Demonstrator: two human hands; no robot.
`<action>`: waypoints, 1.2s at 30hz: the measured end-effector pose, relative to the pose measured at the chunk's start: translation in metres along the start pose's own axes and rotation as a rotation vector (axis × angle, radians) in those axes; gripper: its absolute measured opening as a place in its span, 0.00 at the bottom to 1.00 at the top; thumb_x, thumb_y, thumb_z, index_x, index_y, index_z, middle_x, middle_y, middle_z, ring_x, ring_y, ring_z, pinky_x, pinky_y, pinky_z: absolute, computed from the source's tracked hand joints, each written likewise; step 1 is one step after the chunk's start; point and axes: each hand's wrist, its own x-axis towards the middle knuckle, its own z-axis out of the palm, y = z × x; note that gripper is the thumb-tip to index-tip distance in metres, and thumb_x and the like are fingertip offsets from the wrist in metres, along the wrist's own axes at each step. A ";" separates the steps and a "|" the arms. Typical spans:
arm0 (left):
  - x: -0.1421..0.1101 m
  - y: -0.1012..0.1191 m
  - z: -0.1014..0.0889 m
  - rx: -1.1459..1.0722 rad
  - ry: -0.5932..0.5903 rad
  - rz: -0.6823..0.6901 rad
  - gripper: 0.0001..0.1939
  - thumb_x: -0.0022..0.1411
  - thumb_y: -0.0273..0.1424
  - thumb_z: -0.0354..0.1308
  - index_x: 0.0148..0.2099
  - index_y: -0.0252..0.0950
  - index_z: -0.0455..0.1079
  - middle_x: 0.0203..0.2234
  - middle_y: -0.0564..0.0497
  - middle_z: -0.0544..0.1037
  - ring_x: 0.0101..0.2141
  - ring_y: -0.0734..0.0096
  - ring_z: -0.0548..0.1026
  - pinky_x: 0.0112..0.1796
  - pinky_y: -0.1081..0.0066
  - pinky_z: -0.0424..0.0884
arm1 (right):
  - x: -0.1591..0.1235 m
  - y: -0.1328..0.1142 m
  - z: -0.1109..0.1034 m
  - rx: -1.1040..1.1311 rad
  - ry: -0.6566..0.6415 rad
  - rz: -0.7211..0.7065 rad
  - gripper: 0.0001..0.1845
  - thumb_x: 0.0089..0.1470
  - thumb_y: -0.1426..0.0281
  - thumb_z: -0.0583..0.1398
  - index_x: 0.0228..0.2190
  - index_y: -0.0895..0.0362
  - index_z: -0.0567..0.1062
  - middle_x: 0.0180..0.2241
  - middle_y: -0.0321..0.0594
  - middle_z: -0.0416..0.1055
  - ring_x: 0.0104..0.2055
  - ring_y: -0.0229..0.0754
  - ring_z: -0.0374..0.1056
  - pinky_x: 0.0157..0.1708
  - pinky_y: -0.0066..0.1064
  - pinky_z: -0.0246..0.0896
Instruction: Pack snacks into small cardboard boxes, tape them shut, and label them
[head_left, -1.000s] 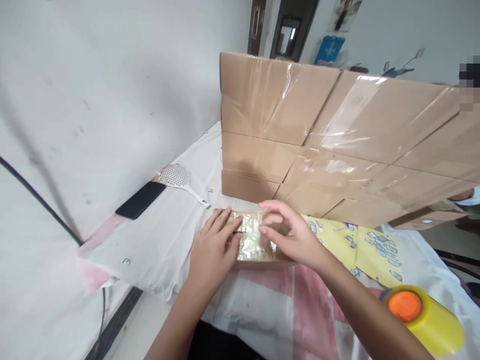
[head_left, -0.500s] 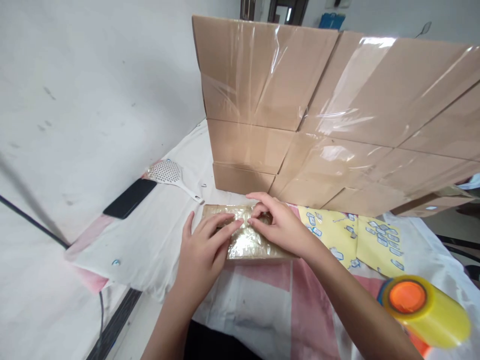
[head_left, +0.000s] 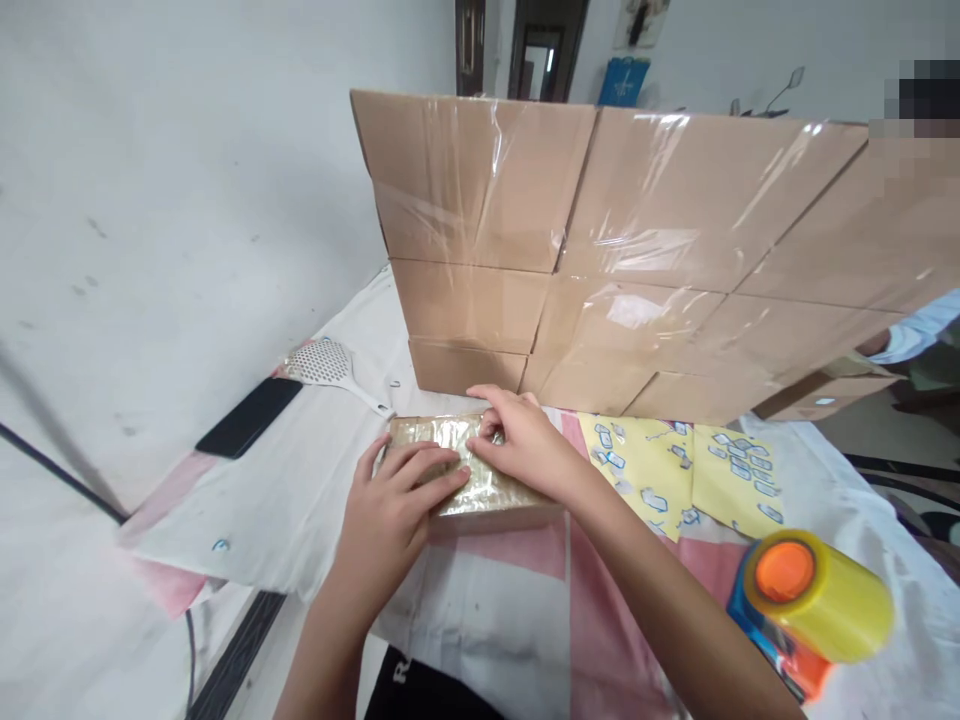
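Your two bare hands are at a small cardboard box (head_left: 480, 490) with shiny clear tape across its top. It lies flat on the cloth-covered desk (head_left: 487, 610), directly in front of you. Your left hand (head_left: 391, 503) is spread and unclenched, its fingers resting over the box's left end. Your right hand (head_left: 517, 438) is curled over the right part of the top, thumb and forefinger bent toward each other; whether they pinch anything, you cannot tell from this view. Just behind the box stands a large taped carton (head_left: 637, 240). To the left, a white slotted ladle (head_left: 324, 362) points its handle toward the box, beside a black phone (head_left: 250, 417). To the right lie yellow paper (head_left: 636, 466) and a tape dispenser with a fat yellow roll (head_left: 847, 598).
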 end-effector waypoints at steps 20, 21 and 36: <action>-0.031 0.040 0.009 0.036 0.095 0.106 0.21 0.63 0.16 0.50 0.51 0.41 0.72 0.54 0.45 0.80 0.54 0.57 0.77 0.58 0.51 0.65 | 0.001 0.013 0.010 -0.154 0.169 -0.041 0.21 0.56 0.67 0.71 0.49 0.59 0.74 0.41 0.44 0.73 0.49 0.49 0.66 0.48 0.37 0.60; -0.032 0.042 0.011 0.049 0.093 0.102 0.22 0.63 0.16 0.49 0.54 0.40 0.70 0.54 0.45 0.80 0.53 0.56 0.77 0.57 0.51 0.66 | 0.001 0.013 0.010 -0.166 0.172 -0.051 0.20 0.57 0.67 0.70 0.49 0.58 0.74 0.41 0.43 0.73 0.50 0.49 0.66 0.49 0.37 0.60; -0.038 0.035 0.051 0.331 0.156 -0.037 0.31 0.63 0.27 0.58 0.68 0.46 0.64 0.51 0.41 0.75 0.49 0.44 0.73 0.51 0.48 0.62 | -0.095 0.061 0.008 0.306 0.849 0.192 0.05 0.60 0.67 0.57 0.32 0.53 0.71 0.25 0.32 0.69 0.29 0.41 0.67 0.33 0.32 0.61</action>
